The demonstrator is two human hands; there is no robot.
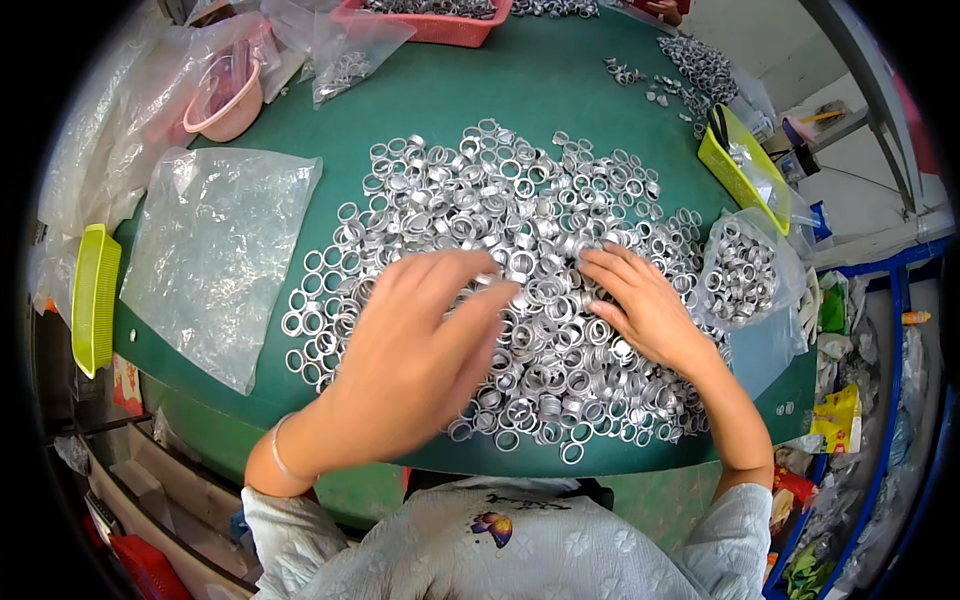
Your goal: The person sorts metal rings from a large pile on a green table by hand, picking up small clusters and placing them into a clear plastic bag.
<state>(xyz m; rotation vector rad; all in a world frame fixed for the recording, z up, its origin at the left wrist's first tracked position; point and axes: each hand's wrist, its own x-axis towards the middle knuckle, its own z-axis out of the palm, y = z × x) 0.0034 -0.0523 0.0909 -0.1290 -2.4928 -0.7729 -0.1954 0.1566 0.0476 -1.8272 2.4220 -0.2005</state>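
A wide heap of silver metal rings [540, 370] is spread over the green tabletop in front of me. My left hand [425, 320] hovers over the left part of the heap, slightly blurred. Its thumb and fingers are apart, and I see nothing held between them. Among the rings right of the middle, my right hand [640, 300] rests with fingers spread and fingertips touching the pile. What lies beneath both palms is hidden. Close to my right hand, a clear plastic bag [790, 262] stands with its mouth open, partly filled with similar rings.
A flat clear plastic bag [225, 240] lies on the left, beside a yellow-green basket [95, 300]. Further back are a pink bowl [228, 105], a red tray [470, 32] of parts and another small heap [700, 68]. A second yellow-green basket [735, 165] stands at the right edge.
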